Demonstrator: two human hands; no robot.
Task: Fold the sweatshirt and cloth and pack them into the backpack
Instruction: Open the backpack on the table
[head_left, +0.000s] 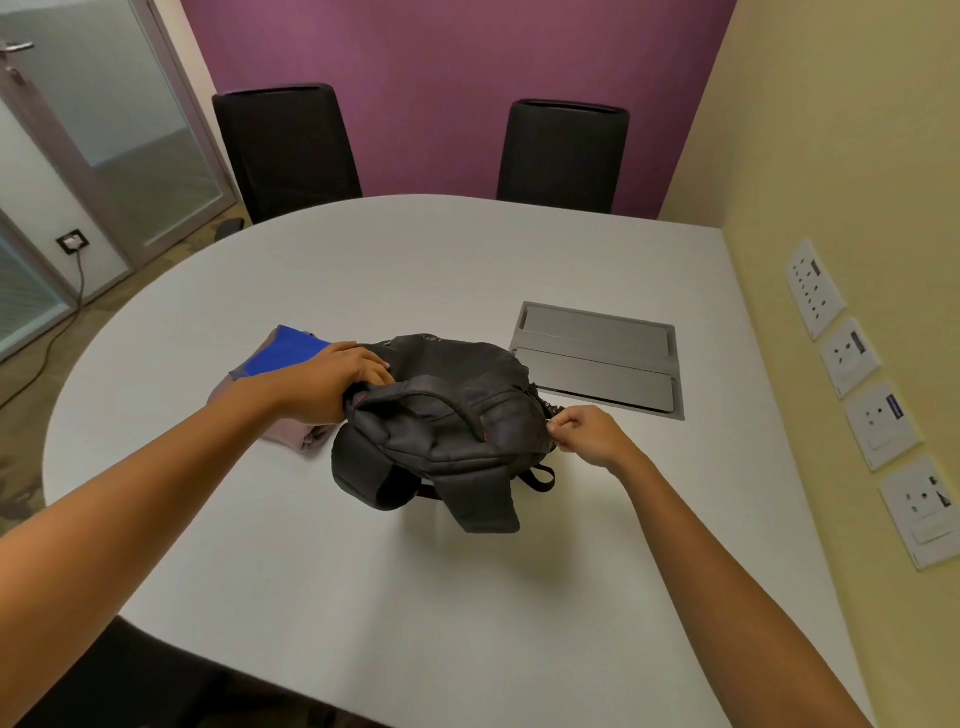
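Observation:
A black backpack (447, 415) lies on the white table (415, 270), straps hanging toward me. My left hand (332, 382) grips its upper left edge. My right hand (584, 434) pinches something small at the backpack's right side, apparently a zipper pull. Behind my left arm lies a folded pile: a blue cloth (283, 353) on top of a mauve sweatshirt (296, 434). My left forearm covers part of the pile.
A grey metal cable hatch (597, 358) is set into the table right of the backpack. Two black chairs (285, 150) stand at the far edge. Wall sockets (878, 421) line the yellow wall on the right. A glass door is at the left.

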